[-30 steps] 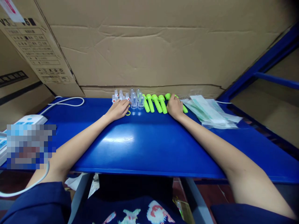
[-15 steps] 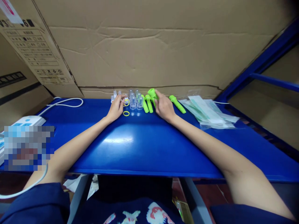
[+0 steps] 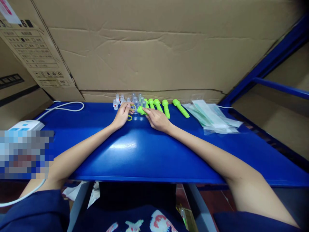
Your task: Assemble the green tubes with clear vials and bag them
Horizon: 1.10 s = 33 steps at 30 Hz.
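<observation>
My left hand [image 3: 122,115] pinches a small yellow ring [image 3: 132,107] at its fingertips, just in front of a cluster of clear plastic caps [image 3: 136,99]. A second yellow ring [image 3: 129,118] lies on the blue table [image 3: 135,148] below that hand. My right hand [image 3: 156,119] grips a green plastic handle [image 3: 142,110] and points its end toward the ring. Three more green handles [image 3: 165,107] lie in a row behind it. Small white pieces with red dots [image 3: 117,101] stand to the left of the caps.
Clear plastic bags [image 3: 212,117] lie stacked at the right of the table. A white power strip [image 3: 24,125] and its white cable [image 3: 65,106] sit at the left. Cardboard boxes [image 3: 145,48] wall off the back, and a blue rack frame [image 3: 272,64] rises at the right.
My right hand picked up one green handle from the row and carried it left toward my left hand. My left hand lifted a yellow ring off the table.
</observation>
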Each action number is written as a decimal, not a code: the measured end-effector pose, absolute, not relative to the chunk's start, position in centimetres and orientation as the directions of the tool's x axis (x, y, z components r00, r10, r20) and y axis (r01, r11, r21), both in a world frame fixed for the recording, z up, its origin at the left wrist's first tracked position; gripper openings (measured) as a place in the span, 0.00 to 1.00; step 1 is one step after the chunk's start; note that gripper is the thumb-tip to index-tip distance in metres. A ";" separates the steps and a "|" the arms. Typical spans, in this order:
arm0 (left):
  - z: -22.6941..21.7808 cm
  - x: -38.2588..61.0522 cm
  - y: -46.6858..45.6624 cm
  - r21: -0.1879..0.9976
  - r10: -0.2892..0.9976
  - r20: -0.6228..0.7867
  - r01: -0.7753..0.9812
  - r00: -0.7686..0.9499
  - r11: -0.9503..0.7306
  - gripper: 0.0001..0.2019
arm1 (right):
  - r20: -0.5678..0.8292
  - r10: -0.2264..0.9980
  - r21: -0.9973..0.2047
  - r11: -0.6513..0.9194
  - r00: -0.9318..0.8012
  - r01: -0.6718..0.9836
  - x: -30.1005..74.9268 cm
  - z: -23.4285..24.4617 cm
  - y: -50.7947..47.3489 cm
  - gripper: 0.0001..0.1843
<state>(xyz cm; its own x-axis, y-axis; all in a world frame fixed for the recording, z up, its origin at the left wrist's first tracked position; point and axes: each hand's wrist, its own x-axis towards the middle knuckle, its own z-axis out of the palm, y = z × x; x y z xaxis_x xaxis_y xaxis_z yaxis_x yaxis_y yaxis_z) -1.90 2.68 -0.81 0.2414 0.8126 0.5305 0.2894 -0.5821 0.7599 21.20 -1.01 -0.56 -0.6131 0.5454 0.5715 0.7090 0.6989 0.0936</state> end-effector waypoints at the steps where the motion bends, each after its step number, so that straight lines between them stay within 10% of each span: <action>1: -0.9 -1.9 2.7 0.765 0.814 0.528 0.280 0.243 -0.580 0.15 | 0.569 0.544 0.096 0.701 -0.617 0.707 21.2 -0.6 -1.0 0.26; 33: -0.7 -1.4 2.2 0.940 0.898 0.333 -0.032 0.288 -0.339 0.18 | 0.634 0.263 0.337 0.753 -0.727 0.566 21.5 -1.2 -0.5 0.21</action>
<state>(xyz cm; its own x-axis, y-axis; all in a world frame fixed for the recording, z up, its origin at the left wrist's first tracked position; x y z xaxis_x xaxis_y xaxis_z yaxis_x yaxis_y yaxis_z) -1.36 2.21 -0.68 0.2877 0.8979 0.3332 -0.0318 -0.3387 0.9403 21.46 -0.51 -1.24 -0.7269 0.2628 0.6344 0.5659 0.7527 0.3366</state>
